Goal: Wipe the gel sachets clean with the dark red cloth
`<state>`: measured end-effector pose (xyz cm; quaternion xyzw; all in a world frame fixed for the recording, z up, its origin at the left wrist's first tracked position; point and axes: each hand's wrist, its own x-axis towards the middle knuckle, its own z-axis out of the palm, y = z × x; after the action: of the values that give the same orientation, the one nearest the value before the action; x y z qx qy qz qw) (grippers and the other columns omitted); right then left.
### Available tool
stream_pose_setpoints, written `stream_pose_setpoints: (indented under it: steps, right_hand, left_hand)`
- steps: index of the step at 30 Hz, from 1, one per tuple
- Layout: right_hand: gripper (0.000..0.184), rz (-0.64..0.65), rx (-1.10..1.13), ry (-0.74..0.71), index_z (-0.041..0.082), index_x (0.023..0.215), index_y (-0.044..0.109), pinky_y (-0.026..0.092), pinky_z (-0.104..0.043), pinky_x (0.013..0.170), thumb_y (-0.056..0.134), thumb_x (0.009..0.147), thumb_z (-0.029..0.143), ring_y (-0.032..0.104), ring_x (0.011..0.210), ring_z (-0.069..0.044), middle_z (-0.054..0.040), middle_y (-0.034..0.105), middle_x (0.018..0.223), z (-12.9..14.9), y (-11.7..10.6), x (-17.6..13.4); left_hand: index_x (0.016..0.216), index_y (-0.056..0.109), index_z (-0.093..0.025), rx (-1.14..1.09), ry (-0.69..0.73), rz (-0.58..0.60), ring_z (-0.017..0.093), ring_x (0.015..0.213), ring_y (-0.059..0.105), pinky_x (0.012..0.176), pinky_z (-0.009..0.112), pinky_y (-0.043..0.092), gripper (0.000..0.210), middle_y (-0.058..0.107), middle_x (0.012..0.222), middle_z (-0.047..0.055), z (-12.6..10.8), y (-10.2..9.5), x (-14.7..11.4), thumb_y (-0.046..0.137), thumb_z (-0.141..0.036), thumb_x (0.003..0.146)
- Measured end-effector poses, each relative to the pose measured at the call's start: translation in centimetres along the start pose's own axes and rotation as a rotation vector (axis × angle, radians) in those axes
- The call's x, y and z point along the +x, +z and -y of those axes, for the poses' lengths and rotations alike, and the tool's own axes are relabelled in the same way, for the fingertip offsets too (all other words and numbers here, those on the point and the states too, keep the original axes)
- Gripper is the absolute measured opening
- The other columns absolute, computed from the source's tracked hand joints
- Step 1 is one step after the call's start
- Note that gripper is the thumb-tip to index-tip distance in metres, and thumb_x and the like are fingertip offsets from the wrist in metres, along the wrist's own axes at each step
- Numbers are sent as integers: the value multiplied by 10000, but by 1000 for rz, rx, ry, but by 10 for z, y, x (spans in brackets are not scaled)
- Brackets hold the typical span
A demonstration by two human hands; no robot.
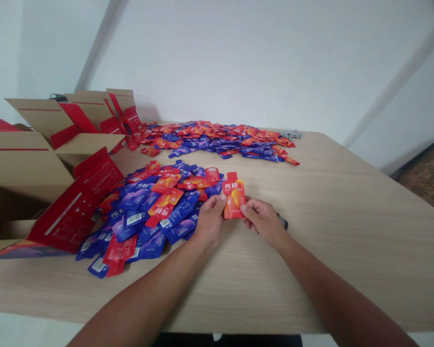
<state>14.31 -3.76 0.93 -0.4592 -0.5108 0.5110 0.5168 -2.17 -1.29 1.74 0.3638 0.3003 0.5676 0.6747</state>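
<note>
Two hands [210, 219] [263, 218] hold one red pouch [234, 196] between them.

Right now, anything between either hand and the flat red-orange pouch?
Nothing visible. The left hand and right hand both pinch the flat red-orange pouch directly by its sides; the pile of blue and red pouches lies to its left.

On the table [354, 193], the boxes [25, 161] stand at the left. The near pile [135, 200] of packets lies just right of the front box. Behind it, the far pile [217, 140] stretches along the back of the table, before the wall [238, 58]. One packet [235, 185] is between the left hand [210, 217] and the right hand [262, 216], right of the near pile and in front of the far pile.
</note>
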Motion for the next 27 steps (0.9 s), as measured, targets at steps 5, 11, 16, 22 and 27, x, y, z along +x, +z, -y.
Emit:
stream_pose_setpoints:
  steps: [5, 11, 16, 22, 27]
  right_hand:
    - [473, -150, -62, -73, 211, 761, 631, 368, -227, 439, 754, 887, 650, 516, 494, -105, 4, 654, 649, -1, 0, 1]
    - [527, -145, 3, -16, 199, 728, 611, 290, -210, 402, 741, 883, 685, 460, 451, -83, 15, 612, 608, 2, 3, 2]
    - [526, -91, 257, 28, 204, 797, 583, 273, -192, 415, 783, 854, 687, 450, 461, -73, 40, 586, 625, 0, 12, 0]
    - [546, 20, 379, 85, 212, 818, 551, 253, -197, 403, 769, 860, 711, 403, 454, -68, 55, 544, 629, 1, 15, -2]
    - [514, -63, 217, 5, 210, 809, 575, 267, -201, 414, 768, 877, 681, 416, 456, -78, 49, 553, 588, 2, 9, 0]
  left_hand:
    - [821, 655, -174, 190, 22, 49, 111, 583, 539, 575, 243, 426, 445, 633, 700, -5, 6, -7, 2, 804, -592, 858]
    - [787, 629, -173, 139, -5, 53, 113, 553, 523, 555, 243, 415, 432, 602, 652, -11, 9, -4, -1, 808, -559, 863]
    - [780, 625, -158, -55, -102, 96, 107, 552, 520, 562, 235, 425, 417, 602, 648, -2, 6, 4, -6, 832, -510, 860]
    - [778, 603, -160, -179, -221, 141, 96, 509, 505, 534, 223, 416, 421, 609, 616, 2, 4, 9, -13, 827, -506, 865]
    - [833, 648, -160, 63, -155, 64, 104, 483, 534, 459, 223, 385, 418, 654, 679, 9, -2, 3, -10, 799, -547, 874]
